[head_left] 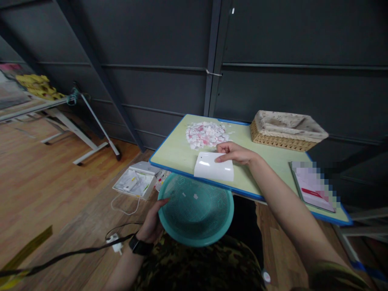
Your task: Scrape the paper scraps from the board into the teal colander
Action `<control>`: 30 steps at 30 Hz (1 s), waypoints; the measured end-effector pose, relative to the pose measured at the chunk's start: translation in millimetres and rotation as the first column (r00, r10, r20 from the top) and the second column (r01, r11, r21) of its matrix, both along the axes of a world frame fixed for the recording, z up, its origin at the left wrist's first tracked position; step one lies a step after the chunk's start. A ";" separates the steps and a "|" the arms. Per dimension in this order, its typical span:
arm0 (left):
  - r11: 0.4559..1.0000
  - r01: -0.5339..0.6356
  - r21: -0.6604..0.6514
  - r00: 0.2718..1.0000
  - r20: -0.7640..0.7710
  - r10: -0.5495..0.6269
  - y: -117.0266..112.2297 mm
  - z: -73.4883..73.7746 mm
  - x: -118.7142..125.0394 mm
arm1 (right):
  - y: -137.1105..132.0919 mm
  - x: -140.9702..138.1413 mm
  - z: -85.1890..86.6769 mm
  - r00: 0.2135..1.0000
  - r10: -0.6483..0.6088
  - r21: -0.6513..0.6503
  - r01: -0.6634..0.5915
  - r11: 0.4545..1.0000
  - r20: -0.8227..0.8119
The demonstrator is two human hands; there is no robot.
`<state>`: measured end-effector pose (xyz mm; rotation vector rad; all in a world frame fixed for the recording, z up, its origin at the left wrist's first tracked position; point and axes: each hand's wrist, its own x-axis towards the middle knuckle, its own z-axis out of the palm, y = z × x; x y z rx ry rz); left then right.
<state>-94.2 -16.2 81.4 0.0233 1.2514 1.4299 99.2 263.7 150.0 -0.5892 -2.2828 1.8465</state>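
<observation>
My left hand (154, 221) grips the left rim of a round teal plastic colander (198, 210), which is tilted toward me below the table's near edge. A few small white paper scraps lie inside it. My right hand (237, 154) pinches a glossy white curved plastic sheet (209, 169) with a small hole in one corner. The sheet's lower edge lies along the blue table edge, just above the colander. Behind it, on the pale green tabletop (172, 147), sits a heap of white and pink paper scraps (201, 135).
A cloth-lined wicker basket (285, 135) stands at the table's back right, with a tablet-like device (313, 186) nearer me. An open white box (135, 182) and a power strip plug (114, 242) with cables are on the floor at left. Dark panels (157, 36) stand behind.
</observation>
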 end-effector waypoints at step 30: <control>1.000 0.013 -0.011 0.999 -0.030 -0.014 -1.8 -5.8 -3.1 | 60.5 77.7 5.9 0.849 -0.499 -0.042 0.512 0.858 0.172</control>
